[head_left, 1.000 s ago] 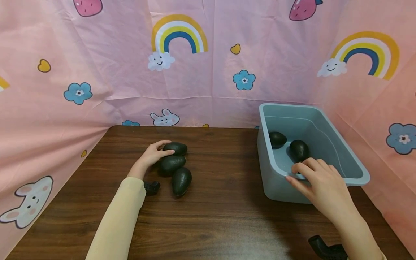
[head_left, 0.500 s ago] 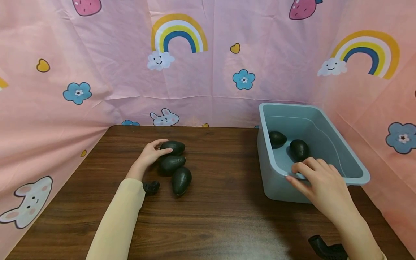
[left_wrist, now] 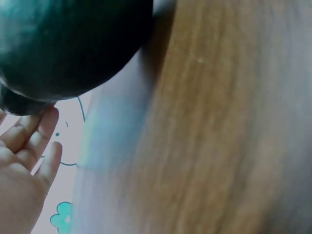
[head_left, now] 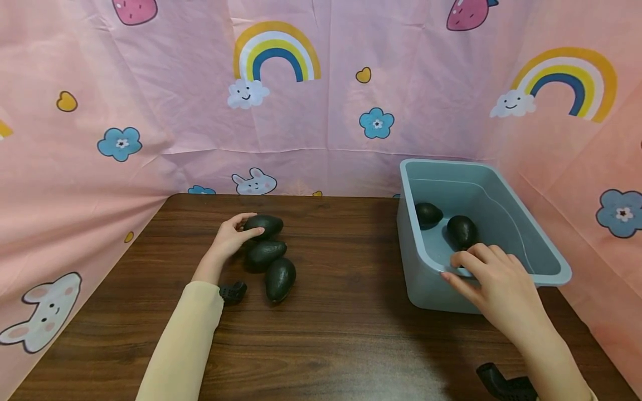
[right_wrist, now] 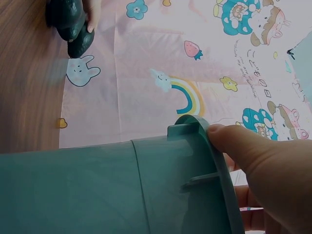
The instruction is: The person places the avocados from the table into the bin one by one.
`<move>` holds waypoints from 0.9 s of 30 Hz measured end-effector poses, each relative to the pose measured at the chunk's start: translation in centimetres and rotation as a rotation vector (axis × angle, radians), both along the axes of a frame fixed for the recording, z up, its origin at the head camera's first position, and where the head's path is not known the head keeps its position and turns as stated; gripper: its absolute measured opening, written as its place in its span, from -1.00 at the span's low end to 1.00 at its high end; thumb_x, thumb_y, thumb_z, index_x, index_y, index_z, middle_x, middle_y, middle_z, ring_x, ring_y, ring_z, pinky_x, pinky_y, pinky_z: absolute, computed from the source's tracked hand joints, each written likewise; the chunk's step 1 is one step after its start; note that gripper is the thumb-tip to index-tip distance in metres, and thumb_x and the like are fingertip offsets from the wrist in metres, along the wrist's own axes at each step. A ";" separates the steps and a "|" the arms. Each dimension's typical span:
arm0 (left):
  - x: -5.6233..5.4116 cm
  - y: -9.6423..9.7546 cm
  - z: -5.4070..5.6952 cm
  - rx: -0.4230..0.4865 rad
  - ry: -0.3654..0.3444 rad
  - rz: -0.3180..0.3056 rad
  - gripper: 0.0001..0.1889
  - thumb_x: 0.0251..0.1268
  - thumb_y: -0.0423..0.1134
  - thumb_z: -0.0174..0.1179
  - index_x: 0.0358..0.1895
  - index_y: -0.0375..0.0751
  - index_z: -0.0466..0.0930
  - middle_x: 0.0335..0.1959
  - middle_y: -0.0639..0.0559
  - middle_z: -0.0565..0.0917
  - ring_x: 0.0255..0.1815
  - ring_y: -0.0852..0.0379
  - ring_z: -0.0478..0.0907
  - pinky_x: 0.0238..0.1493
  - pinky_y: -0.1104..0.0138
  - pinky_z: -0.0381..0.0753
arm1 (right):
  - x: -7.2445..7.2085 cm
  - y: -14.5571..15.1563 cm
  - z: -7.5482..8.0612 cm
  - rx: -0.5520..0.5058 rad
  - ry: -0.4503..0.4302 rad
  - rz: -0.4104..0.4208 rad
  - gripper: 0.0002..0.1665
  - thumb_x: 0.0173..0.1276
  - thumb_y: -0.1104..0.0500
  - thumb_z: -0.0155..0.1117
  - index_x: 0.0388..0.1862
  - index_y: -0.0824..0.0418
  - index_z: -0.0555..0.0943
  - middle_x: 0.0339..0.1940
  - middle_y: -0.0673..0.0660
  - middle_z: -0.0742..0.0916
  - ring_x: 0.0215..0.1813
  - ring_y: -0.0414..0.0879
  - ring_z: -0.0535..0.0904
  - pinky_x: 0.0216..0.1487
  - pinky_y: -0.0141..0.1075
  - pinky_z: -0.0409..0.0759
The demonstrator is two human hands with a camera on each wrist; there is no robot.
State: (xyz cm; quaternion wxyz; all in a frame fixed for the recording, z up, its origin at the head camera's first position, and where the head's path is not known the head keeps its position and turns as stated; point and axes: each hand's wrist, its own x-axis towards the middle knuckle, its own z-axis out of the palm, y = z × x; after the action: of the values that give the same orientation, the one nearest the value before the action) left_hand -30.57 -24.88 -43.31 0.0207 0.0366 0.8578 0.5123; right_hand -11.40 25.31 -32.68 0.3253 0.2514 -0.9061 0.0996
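Note:
My left hand (head_left: 227, 242) grips the farthest of three dark green avocados, its thumb on the near side and its fingers behind that avocado (head_left: 271, 225). Just in front lie a second avocado (head_left: 264, 255) and a third avocado (head_left: 280, 280). In the left wrist view, a large avocado (left_wrist: 73, 44) hides most of the gripped one. On the right, my right hand (head_left: 501, 289) holds the near rim of a grey-blue bin (head_left: 426, 278), thumb outside and fingers over the edge. Inside the bin rest two avocados, one avocado (head_left: 428, 215) by the left wall and another avocado (head_left: 462, 232) nearer the middle.
A brown wooden table (head_left: 346, 334) carries everything. Pink cloth (head_left: 326, 122) with cartoon prints hangs behind and at both sides. Black wrist devices show at each arm, the left device (head_left: 233, 292) close to the avocados and the right device (head_left: 504, 383) near the front.
My left hand has shifted slightly left and away with the farthest avocado, widening its offset from the second one. The right hand, the bin and the other avocados look unmoved.

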 end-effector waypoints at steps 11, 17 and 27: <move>0.8 0.0 0.3 0.031 0.059 0.042 -0.26 0.16 0.13 0.32 0.38 -0.08 0.35 0.21 -0.15 0.42 0.10 -0.15 0.40 0.06 0.00 0.41 | 0.2 -0.1 0.1 0.004 -0.028 -0.023 -0.71 -0.02 0.06 0.51 -0.32 0.02 0.60 -0.42 -0.07 0.53 -0.37 -0.13 0.37 -0.43 -0.21 0.27; 1.3 0.3 0.7 0.033 0.113 0.074 -0.33 0.18 0.08 0.32 0.33 -0.08 0.40 0.13 -0.13 0.46 -0.01 -0.09 0.40 -0.03 0.10 0.42 | 0.1 0.0 0.1 0.002 -0.013 -0.013 -0.74 0.15 -0.09 0.41 -0.32 0.02 0.61 -0.42 -0.08 0.52 -0.37 -0.15 0.36 -0.44 -0.21 0.26; 2.5 1.0 1.5 0.075 0.139 0.092 -0.36 0.17 0.03 0.34 0.31 -0.09 0.42 0.16 -0.16 0.45 0.10 -0.16 0.42 0.03 0.04 0.44 | 0.2 0.0 0.1 0.000 -0.031 -0.022 -0.73 0.05 0.01 0.48 -0.31 0.02 0.61 -0.41 -0.07 0.52 -0.36 -0.13 0.37 -0.42 -0.20 0.27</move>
State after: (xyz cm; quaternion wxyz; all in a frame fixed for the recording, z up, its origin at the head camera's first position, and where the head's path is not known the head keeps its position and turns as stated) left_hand -28.10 -23.90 -41.82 -0.0637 0.0332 0.8383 0.5405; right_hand -11.23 25.33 -32.62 0.3122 0.2398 -0.9138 0.0998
